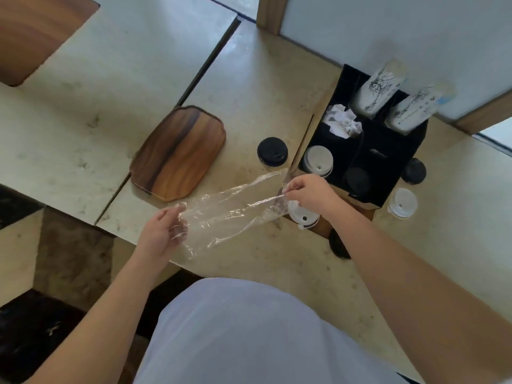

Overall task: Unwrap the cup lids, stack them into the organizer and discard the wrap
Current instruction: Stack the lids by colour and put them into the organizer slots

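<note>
Nearest the person, the left hand (pixel 163 234) holds the near end of a sheet of clear plastic wrap (pixel 230 209), its fingers curled loosely into the crumpled film just past the counter (pixel 249 273) edge. The wrap stretches from there up and to the right, thin, see-through and creased with shiny folds, and it hangs just above the stone top. At its far end the right hand (pixel 307 194) pinches the film between thumb and fingertips, so the sheet is pulled between both hands. Directly under the right hand sits a stack of white cup lids (pixel 303 216), with the wrap's bunched end touching its left side. A dark lid (pixel 339 245) shows partly under the right forearm. Beyond the hands, a wooden tray (pixel 180 153) lies to the left, and a single black lid (pixel 272 151) rests on the counter beside the black organizer (pixel 388 167). In the organizer's near compartments sit white lids (pixel 317 160) on the left and a black lid (pixel 357 180) on the right; crumpled paper (pixel 343 124) and two stacks of printed cups (pixel 374 90) fill the back. To the right of the organizer lie another black lid (pixel 414 171) and more white lids (pixel 403 203).
</note>
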Demonstrator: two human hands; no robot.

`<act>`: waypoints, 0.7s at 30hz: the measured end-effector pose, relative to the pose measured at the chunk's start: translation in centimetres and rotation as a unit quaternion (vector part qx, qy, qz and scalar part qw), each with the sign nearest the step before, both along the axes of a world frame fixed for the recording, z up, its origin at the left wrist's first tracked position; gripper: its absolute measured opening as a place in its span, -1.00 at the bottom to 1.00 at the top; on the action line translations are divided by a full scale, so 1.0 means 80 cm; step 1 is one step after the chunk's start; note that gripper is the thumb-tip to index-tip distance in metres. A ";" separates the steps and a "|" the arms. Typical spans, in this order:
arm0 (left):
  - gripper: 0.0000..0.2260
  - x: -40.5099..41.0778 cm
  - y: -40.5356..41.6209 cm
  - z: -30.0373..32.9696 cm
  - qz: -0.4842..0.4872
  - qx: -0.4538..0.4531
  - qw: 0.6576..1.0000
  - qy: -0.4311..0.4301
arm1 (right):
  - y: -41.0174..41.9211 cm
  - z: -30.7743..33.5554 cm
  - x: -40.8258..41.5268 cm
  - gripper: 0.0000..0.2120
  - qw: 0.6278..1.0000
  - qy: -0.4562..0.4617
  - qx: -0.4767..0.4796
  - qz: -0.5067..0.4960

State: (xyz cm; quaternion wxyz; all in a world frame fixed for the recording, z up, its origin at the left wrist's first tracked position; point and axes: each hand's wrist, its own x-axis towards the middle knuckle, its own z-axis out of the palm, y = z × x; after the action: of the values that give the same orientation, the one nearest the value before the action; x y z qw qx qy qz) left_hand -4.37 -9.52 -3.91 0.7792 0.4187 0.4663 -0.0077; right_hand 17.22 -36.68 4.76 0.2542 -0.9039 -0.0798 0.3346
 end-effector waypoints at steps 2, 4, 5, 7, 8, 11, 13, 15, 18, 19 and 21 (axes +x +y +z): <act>-0.90 0.002 0.007 -0.005 0.053 -0.003 0.999 0.005 | 0.024 -0.006 0.013 -0.90 1.000 -0.001 -0.020 0.024; -0.87 -0.002 0.012 -0.012 0.110 -0.002 0.994 0.013 | 0.044 -0.013 0.022 -0.89 0.999 -0.002 -0.031 0.027; -0.84 -0.005 0.014 -0.015 0.132 0.002 0.991 0.016 | 0.054 -0.018 0.027 -0.88 0.999 -0.005 -0.033 0.029; -0.82 -0.012 0.017 -0.019 0.137 0.025 0.989 0.039 | 0.074 -0.028 0.036 -0.86 0.999 -0.021 -0.031 0.029; -0.84 -0.016 0.016 -0.019 0.124 0.043 0.990 0.054 | 0.083 -0.031 0.039 -0.87 0.999 -0.034 -0.025 0.022; -0.89 -0.025 0.014 -0.024 0.094 0.081 0.989 0.082 | 0.112 -0.041 0.048 -0.90 0.999 -0.046 0.006 -0.006; -0.89 -0.032 0.014 -0.024 0.076 0.098 0.988 0.093 | 0.125 -0.045 0.054 -0.92 0.998 -0.039 0.039 -0.026; -0.86 -0.039 0.013 -0.027 0.046 0.118 0.987 0.097 | 0.132 -0.047 0.062 -0.85 0.997 -0.028 0.066 -0.034; -0.94 -0.043 0.010 -0.027 0.024 0.127 0.987 0.097 | 0.124 -0.049 0.066 -0.65 0.996 -0.014 0.089 -0.018; -0.95 -0.039 0.009 -0.027 0.019 0.132 0.986 0.105 | 0.117 -0.049 0.065 -0.61 0.995 -0.015 0.094 -0.025; -0.82 -0.030 0.005 -0.023 0.012 0.145 0.981 0.128 | 0.093 -0.050 0.055 -0.61 0.993 -0.039 0.094 -0.059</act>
State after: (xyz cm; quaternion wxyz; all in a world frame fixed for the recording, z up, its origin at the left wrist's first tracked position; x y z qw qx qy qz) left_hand -6.76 -9.10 -5.74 0.6446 0.5169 0.5631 0.0157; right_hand 21.63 -29.23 0.77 0.3543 -0.8913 -0.0677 0.2748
